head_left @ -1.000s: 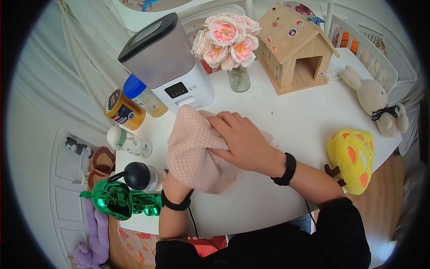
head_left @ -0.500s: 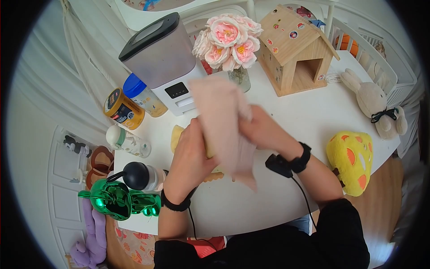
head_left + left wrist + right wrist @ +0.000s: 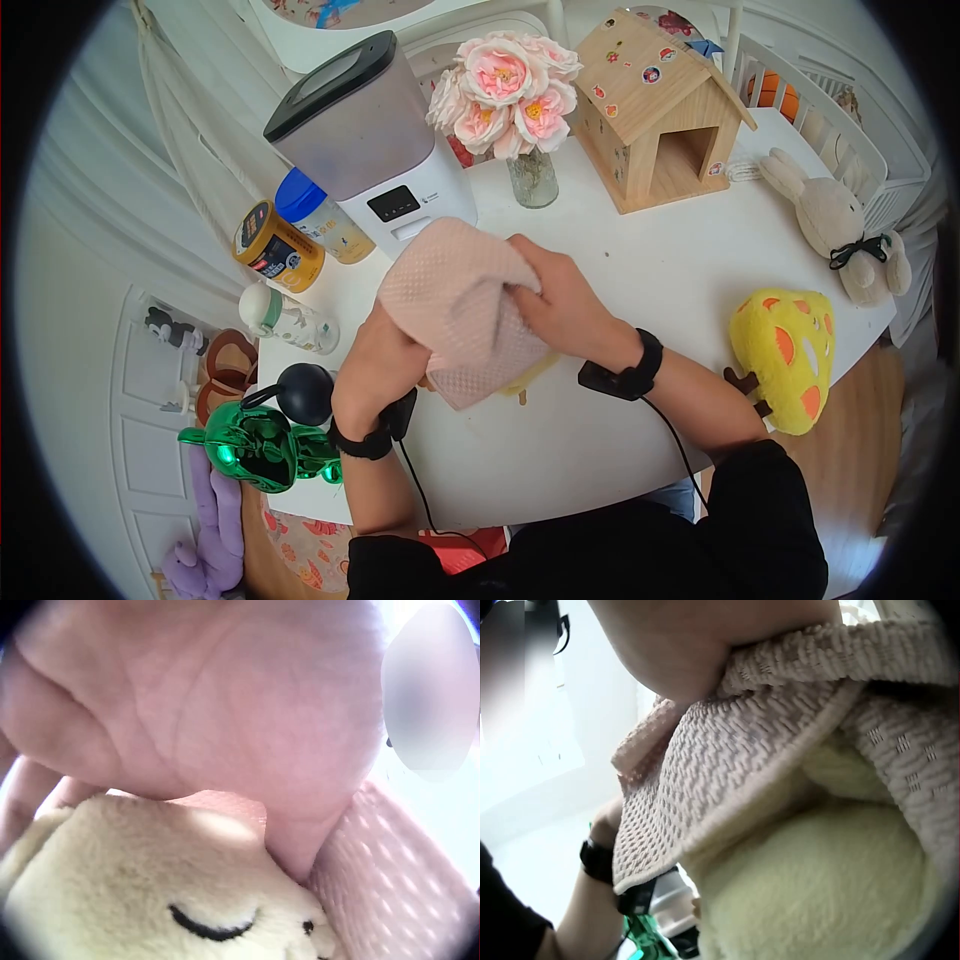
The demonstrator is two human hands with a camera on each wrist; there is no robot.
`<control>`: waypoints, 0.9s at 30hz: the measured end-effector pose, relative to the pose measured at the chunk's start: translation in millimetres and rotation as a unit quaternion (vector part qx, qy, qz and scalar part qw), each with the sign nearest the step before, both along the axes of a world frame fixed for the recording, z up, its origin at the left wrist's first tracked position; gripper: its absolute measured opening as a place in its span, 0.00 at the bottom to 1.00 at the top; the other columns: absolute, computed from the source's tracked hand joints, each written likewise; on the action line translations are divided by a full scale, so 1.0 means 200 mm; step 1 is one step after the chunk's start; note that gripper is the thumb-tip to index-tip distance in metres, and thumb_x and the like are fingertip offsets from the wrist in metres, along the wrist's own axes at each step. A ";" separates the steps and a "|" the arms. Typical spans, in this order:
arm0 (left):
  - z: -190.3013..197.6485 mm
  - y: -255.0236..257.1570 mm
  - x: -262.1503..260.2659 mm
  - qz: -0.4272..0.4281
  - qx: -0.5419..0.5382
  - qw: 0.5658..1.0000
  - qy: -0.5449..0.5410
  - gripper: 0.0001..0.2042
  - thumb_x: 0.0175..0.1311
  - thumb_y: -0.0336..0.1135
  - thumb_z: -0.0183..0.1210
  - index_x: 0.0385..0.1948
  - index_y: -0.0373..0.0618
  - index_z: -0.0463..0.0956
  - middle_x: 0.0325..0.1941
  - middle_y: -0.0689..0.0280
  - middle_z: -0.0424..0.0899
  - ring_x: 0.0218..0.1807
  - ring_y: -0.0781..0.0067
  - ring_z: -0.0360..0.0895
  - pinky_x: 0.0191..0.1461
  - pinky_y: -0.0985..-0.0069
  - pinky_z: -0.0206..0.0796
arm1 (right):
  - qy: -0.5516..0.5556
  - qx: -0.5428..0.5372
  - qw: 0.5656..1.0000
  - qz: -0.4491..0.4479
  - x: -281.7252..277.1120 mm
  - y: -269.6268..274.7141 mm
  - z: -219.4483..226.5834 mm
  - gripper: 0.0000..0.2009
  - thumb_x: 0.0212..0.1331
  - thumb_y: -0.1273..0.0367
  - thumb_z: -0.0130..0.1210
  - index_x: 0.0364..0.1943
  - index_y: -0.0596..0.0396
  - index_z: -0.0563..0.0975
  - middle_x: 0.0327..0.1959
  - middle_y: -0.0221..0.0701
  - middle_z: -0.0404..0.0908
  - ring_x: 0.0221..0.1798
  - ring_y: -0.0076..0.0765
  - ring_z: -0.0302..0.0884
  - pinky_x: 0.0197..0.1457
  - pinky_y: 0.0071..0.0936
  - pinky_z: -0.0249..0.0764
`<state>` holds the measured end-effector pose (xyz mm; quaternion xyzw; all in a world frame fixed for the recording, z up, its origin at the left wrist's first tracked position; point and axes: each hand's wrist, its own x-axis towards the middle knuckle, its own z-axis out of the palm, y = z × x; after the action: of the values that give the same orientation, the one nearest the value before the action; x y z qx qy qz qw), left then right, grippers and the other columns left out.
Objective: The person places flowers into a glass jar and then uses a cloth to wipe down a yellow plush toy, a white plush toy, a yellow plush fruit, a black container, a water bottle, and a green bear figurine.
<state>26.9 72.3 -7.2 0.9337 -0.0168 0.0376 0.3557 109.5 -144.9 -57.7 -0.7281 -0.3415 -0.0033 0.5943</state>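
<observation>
A pink waffle-textured cloth (image 3: 455, 285) drapes over a pale yellow plush toy (image 3: 142, 877), so the head view shows only a little of the toy below the cloth. In the left wrist view the plush has a stitched closed eye. My left hand (image 3: 378, 362) grips this toy from the left, its fingers partly hidden by cloth and fur. From the right, my right hand (image 3: 568, 300) holds a bunched fold of the cloth against the toy. The right wrist view shows the furry body (image 3: 817, 881) beneath the hanging cloth edge.
Behind the hands stand a pet feeder (image 3: 400, 160), a vase of pink roses (image 3: 535, 180) and a wooden house (image 3: 650, 110). Tins, bottles and a shiny green figure (image 3: 250, 445) line the left side. A rabbit plush (image 3: 835, 215) and a yellow plush (image 3: 790, 355) sit at the right.
The cloth was lifted upright off the plush toy, then laid back over it. My right hand has shifted its grip on the cloth. My left hand has moved left and come out from beneath the cloth.
</observation>
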 end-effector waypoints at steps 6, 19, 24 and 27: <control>0.01 -0.05 0.03 -0.049 -0.118 0.990 -0.059 0.37 0.53 0.33 0.70 0.67 0.43 0.63 0.65 0.55 0.71 0.65 0.57 0.72 0.66 0.67 0.65 | 0.224 0.253 0.940 0.052 -0.02 -0.01 0.07 0.17 0.66 0.76 0.44 0.57 0.63 0.74 0.50 0.37 0.83 0.53 0.37 0.81 0.58 0.29 0.74; 0.11 0.03 0.04 -0.166 -0.058 0.980 -0.095 0.37 0.41 0.27 0.76 0.58 0.49 0.68 0.72 0.54 0.57 0.73 0.56 0.59 0.72 0.63 0.57 | 0.213 0.419 0.858 0.206 0.25 -0.39 0.06 0.23 0.71 0.61 0.49 0.65 0.60 0.69 0.61 0.38 0.77 0.58 0.34 0.79 0.64 0.36 0.74; 0.03 -0.07 0.07 -0.147 -0.065 0.976 -0.145 0.36 0.49 0.31 0.73 0.62 0.50 0.65 0.75 0.51 0.53 0.76 0.51 0.54 0.76 0.59 0.51 | -0.035 0.043 0.986 0.159 0.06 -0.34 0.34 0.33 0.61 0.58 0.64 0.67 0.61 0.67 0.65 0.45 0.73 0.68 0.44 0.69 0.72 0.38 0.63; 0.01 -0.14 0.09 -0.074 -0.126 0.978 -0.149 0.35 0.53 0.32 0.71 0.64 0.49 0.64 0.75 0.51 0.55 0.77 0.52 0.55 0.77 0.59 0.51 | -0.216 -0.040 0.970 0.103 -0.03 -0.15 0.21 0.38 0.57 0.53 0.66 0.68 0.60 0.66 0.67 0.49 0.68 0.73 0.53 0.62 0.75 0.43 0.59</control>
<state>43.9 44.3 -5.4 0.8614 -0.1341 0.1521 0.4658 102.9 -174.4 -15.8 -0.6945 -0.5345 -0.0854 0.4740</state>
